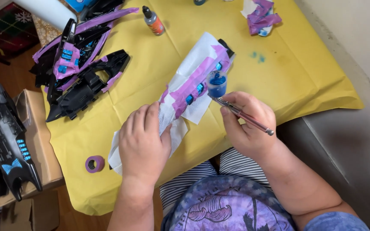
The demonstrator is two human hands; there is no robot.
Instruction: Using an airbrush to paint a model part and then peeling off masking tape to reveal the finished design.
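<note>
My left hand presses down on the near end of a long model part wrapped in white paper towel and purple masking tape, with small blue patches showing through gaps. My right hand grips a slim metal airbrush whose cup is full of blue paint; its tip sits close to the taped part. All of this lies on a yellow paper sheet.
Black model parts masked in purple tape lie at the upper left. A paint bottle, a purple tape roll and crumpled used tape rest on the sheet. A black and blue model piece sits on a cardboard box at left.
</note>
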